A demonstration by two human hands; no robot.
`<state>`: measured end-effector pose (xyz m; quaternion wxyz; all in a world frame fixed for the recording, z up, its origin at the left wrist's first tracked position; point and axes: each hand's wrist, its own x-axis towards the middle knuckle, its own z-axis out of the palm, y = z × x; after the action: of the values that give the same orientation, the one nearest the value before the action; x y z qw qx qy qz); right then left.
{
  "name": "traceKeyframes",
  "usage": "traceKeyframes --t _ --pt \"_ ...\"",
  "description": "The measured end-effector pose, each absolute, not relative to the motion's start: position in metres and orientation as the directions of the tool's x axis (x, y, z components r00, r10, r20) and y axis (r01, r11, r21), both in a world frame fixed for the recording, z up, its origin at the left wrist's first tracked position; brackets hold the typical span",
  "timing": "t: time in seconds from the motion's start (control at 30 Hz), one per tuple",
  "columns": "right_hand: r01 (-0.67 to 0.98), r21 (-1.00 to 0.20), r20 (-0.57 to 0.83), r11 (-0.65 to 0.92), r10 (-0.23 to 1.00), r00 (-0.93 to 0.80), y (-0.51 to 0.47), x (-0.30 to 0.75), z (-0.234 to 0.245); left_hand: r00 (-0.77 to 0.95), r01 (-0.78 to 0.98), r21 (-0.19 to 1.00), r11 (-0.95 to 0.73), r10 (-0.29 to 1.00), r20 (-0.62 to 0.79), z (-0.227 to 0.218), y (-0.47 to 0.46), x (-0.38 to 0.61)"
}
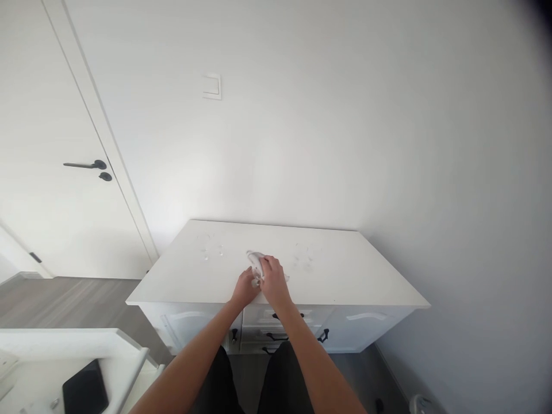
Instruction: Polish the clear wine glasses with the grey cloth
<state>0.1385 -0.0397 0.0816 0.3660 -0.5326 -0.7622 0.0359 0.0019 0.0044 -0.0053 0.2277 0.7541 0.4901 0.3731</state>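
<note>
Cloth (255, 259), small, white, crumpled, atop white dresser (366, 270), left hand (245, 289) and right hand (272, 282) both closed around it.

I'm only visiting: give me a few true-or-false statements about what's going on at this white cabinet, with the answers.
1. The left hand and the right hand meet at a white cloth on the cabinet top. True.
2. The door has a round gold knob. False: it has a black lever handle.
3. A white switch plate sits on the wall above the cabinet top. True.
4. The drawer handles are white. False: they are black.
</note>
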Motion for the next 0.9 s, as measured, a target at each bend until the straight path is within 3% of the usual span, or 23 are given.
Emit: traceKeyframes --t 0.07,0.13,0.27,0.37,0.53,0.7,0.8,0.9 --pt "0.82 -0.323 0.493 0.473 0.824 -0.281 -0.037 0.133 0.085 0.272 0.656 0.629 -0.418 0.908 0.319 -0.006 0.009 0.002" --pt "0.816 -0.275 0.462 0.508 0.814 -0.351 -0.038 0.129 0.088 0.289 0.747 0.54 -0.388 0.921 0.262 -0.007 0.012 0.002" --pt "0.821 -0.288 0.372 0.493 0.848 -0.378 -0.046 0.125 0.099 0.377 0.855 0.325 -0.403 0.915 0.142 -0.008 0.018 -0.002" --pt "0.832 -0.299 0.325 0.467 0.87 -0.371 -0.051 0.127 0.112 0.415 0.879 0.238 -0.414 0.908 0.045 -0.01 0.02 -0.005" --pt "0.855 -0.174 0.154 0.489 0.871 -0.466 -0.041 0.13 0.132 0.436 0.868 0.254 -0.426 0.9 0.017 -0.015 0.023 -0.005" --pt "0.825 -0.146 -0.057 0.546 0.828 -0.558 -0.01 0.125 0.147 0.423 0.873 0.235 -0.427 0.904 0.069 -0.021 0.027 -0.004" --pt "0.806 -0.22 -0.218 0.549 0.778 -0.589 0.003 0.127 0.156 0.406 0.879 0.232 -0.416 0.909 0.089 -0.024 0.029 -0.004" --pt "0.783 -0.311 -0.228 0.538 0.758 -0.611 0.002 0.132 0.164 0.391 0.882 0.247 -0.4 0.916 0.086 -0.024 0.029 -0.005"
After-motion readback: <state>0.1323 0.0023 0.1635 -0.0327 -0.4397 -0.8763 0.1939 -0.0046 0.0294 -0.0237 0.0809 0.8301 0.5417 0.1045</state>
